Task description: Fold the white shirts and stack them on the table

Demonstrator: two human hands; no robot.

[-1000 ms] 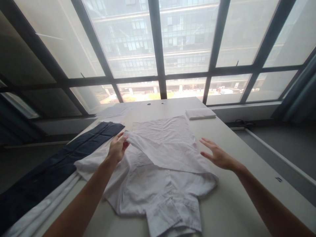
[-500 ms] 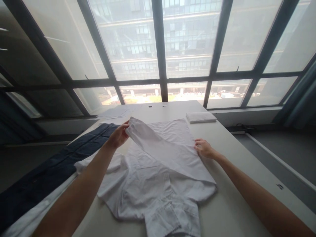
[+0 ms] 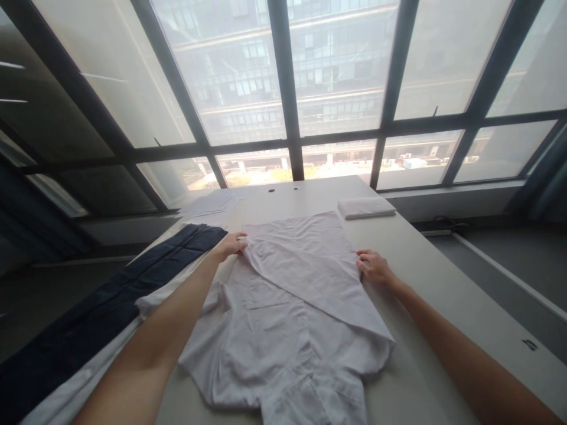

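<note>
Shirt point(image 3: 301, 307) lies flat in front of me on the counter point(image 3: 321, 195), between my hands. Long axis runs from my side of the counter toward the far edge by the windows point(image 3: 336, 71). The straight end points to the far edge; a narrower, crumpled part points back at me and leaves the view.

Left hand point(image 3: 234, 244): fingers narrow, tips pinching the upper layer at the shirt's left side, close to its far left corner. Right hand point(image 3: 372, 265): fingers curled against the shirt's right side, touching; thumb mostly hidden, so I cannot tell whether it grips or only rests.

Key relation: the shirt spans the gap between my hands, with one hand at each long side. Left sits a little closer to the counter's far edge, and nearer the far left corner; right is lower on its side. From the left fingers a fold line slants across the shirt, down toward a point on its right side, below the right hand.

Dark cloth point(image 3: 133, 283) lies along the counter's left edge, white cloth point(image 3: 100, 369) beside it under my left forearm. Folded cloth point(image 3: 367, 206) near the far right corner. Papers point(image 3: 208, 203) near the far left corner.
</note>
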